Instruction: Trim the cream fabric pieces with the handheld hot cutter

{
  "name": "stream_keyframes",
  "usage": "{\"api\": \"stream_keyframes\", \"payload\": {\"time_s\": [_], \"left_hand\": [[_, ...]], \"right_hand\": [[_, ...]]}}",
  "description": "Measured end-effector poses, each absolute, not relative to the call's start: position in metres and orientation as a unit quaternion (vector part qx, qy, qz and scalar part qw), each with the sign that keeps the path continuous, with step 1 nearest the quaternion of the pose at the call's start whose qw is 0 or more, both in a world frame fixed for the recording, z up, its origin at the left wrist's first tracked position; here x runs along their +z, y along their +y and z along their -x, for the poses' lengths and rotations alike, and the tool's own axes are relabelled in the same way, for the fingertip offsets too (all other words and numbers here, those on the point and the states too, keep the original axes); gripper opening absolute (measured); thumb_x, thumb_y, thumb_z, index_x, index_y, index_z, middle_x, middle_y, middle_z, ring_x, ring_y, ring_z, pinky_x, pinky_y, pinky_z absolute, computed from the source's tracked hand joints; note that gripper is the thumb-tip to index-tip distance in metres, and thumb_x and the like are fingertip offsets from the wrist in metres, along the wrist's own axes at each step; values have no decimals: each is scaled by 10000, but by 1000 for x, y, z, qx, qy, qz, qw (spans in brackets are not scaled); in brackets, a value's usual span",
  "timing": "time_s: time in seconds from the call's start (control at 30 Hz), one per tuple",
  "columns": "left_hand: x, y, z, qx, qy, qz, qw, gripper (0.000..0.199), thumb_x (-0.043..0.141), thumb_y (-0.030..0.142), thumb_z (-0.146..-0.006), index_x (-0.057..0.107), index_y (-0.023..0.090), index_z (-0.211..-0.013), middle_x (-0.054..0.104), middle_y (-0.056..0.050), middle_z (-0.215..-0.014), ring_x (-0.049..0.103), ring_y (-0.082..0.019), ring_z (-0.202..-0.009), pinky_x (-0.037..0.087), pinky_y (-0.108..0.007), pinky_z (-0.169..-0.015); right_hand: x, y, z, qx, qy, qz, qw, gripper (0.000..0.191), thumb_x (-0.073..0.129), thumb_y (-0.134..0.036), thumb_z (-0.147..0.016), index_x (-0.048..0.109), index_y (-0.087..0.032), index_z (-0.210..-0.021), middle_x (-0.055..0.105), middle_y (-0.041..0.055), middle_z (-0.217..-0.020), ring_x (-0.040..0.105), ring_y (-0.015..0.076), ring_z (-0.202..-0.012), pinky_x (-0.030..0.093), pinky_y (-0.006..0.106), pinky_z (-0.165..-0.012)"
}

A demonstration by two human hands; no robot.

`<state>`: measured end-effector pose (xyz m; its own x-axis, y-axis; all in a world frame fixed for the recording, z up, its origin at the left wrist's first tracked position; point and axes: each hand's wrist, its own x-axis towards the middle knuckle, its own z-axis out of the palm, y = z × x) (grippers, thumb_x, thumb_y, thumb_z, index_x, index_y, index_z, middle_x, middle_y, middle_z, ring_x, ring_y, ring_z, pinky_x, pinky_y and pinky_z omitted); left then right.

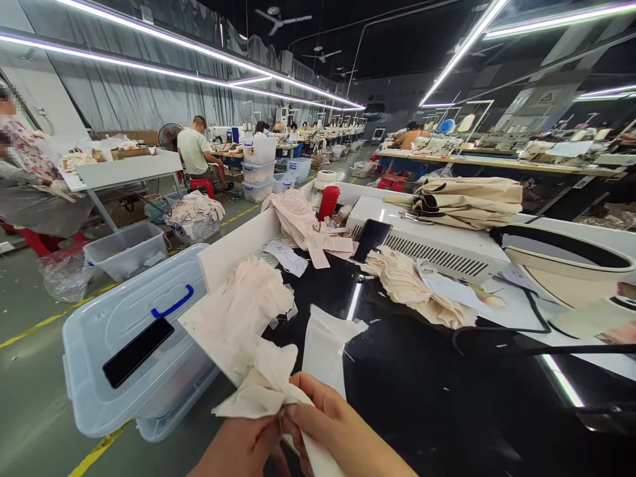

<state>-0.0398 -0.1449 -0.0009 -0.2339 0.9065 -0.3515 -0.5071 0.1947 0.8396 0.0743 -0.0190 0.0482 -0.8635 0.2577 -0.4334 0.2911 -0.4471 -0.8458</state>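
Cloth, pale and creased, bunches between my 2 hands at the near left side of the black table. Right hand pinches it, thumb against fingers; left hand closes on it just beside, fingertips partly hidden. Piece in grip looks unfinished, to my judgement. Heap of similar pieces spreads along the left; stack lies farther right, partly under a paper sheet. Nothing marks which is done, so what is left stays unclear. Heap crowds up to my hands; I can't tell where it ends. Loose strip lies just beyond my right hand. Around: 2 phones, 1 on the tub and 1 by the white metal box; red cup farther back.
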Motion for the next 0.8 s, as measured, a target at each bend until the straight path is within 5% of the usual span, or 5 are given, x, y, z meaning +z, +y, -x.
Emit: {"api": "stream_keyframes", "payload": {"time_s": [0.13, 0.2, 0.3, 0.57, 0.8], "left_hand": [[5, -146, 53, 522, 522, -300, 605, 514, 772, 595, -844, 773, 142, -1087, 717, -82, -803, 648, -183, -649, 411, -229, -529], [6, -145, 54, 570, 458, -303, 611, 724, 818, 694, -748, 739, 139, -1207, 737, -126, -956, 700, -258, -887, 513, -298, -737], [5, -139, 46, 644, 364, -262, 619, 839, 856, 677, -720, 644, 200, -1377, 709, -135, -1176, 651, -325, -1161, 450, -426, -1036], [2, -122, 30, 694, 298, -106, 647, 684, 920, 547, -717, 696, 252, -1292, 660, -105, -1353, 519, -321, -1377, 386, -421, -1143], [13, -114, 30, 731, 282, -54, 619, 496, 939, 493, -713, 779, 220, -1094, 656, -88, -1382, 529, -299, -1376, 442, -364, -1102]], "right_hand": [[53, -16, -82, -716, 640, -278, -23, 176, 645, -224, -781, 642, -212, -957, 671, -34, -734, 578, 123, -647, 394, 234, -604], [55, -17, -83, -670, 688, -276, -42, 185, 621, -187, -788, 650, -220, -967, 688, -32, -738, 621, 150, -702, 426, 247, -644], [52, -22, -81, -619, 742, -250, -69, 141, 610, -198, -816, 642, -232, -949, 729, -19, -794, 677, 181, -771, 469, 259, -693], [34, -21, -92, -415, 861, -225, -191, 512, 610, -332, -960, 517, -382, -1460, 752, 47, -1230, 766, 230, -976, 593, 289, -770], [32, -17, -101, -93, 924, -106, -355, 300, 641, -226, -951, 694, -319, -1231, 726, 87, -1236, 699, 267, -1104, 581, 374, -918]]}}
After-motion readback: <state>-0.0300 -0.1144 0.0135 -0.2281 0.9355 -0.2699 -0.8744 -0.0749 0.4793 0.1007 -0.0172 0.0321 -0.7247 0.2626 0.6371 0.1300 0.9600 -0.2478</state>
